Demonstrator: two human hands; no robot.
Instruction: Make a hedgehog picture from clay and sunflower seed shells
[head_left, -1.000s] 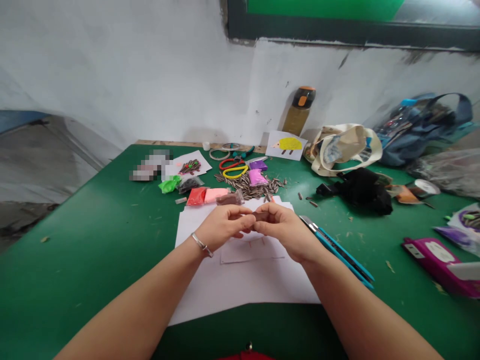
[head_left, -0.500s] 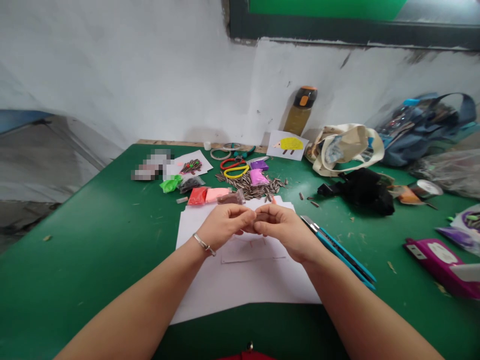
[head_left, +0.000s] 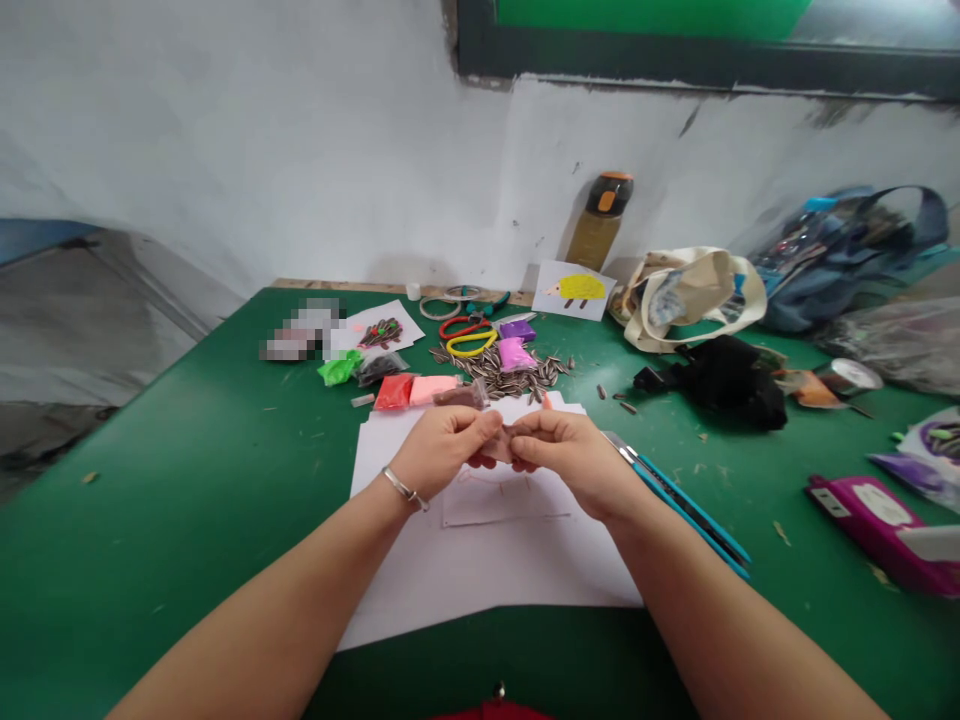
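My left hand (head_left: 444, 447) and my right hand (head_left: 564, 455) meet over the paper, both pinching a small clear packet (head_left: 501, 446) with something brownish in it. Under them a small card (head_left: 506, 505) with faint drawn lines lies on large white sheets (head_left: 480, 570). Just beyond my hands sit a brown clay packet (head_left: 461, 395), a pink one (head_left: 433, 388) and a red one (head_left: 394, 392). A heap of striped seeds (head_left: 517, 378) lies behind, with a bright pink packet (head_left: 515, 354) on it.
Blue-handled tools (head_left: 682, 505) lie right of the sheets. Farther back are scissors with yellow and red handles (head_left: 472, 344), a hedgehog picture (head_left: 574, 290), a bottle (head_left: 600, 222), a cream bag (head_left: 690, 300) and a black bag (head_left: 731, 385). A magenta case (head_left: 885, 530) is at the right.
My hands have drawn slightly apart and shifted their fingers, so more of the packet between them shows. Other things stay in place.
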